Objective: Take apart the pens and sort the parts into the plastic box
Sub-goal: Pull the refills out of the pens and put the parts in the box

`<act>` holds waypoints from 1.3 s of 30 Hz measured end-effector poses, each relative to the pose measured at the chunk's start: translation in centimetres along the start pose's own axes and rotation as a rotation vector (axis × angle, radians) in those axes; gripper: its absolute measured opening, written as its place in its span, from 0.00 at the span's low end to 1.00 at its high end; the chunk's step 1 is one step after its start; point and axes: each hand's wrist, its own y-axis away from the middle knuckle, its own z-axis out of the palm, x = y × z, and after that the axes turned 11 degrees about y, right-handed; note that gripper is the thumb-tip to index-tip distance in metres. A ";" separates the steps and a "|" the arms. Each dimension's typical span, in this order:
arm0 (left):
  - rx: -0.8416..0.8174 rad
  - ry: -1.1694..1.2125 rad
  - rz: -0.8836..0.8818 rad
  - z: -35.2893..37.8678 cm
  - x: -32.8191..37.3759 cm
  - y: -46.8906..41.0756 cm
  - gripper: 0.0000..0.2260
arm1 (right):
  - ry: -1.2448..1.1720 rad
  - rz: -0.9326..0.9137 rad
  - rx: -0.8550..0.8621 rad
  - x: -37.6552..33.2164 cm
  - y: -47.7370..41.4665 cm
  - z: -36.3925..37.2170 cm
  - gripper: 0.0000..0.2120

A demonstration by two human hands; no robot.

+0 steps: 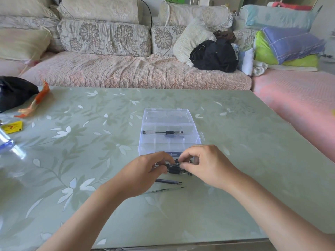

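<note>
Pinching the pens (178, 170) between curled fingers (164, 156) of left hand (145, 173) and right hand (205, 165), with the plastic box (169, 144) just beyond the fingertips, perhaps risking small parts flying off under a sudden pull.

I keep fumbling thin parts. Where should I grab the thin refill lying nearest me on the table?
Pinch the thin refill at its middle, from above, thumb and fingertip across its width. It lies flat on the table, tip pointing right, clear of the dark refill behind it.
</note>
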 end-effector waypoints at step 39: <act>-0.039 0.027 -0.049 -0.4 0.4 0.5 0.06 | 0.142 -0.150 -0.091 -0.3 0.4 1.5 0.13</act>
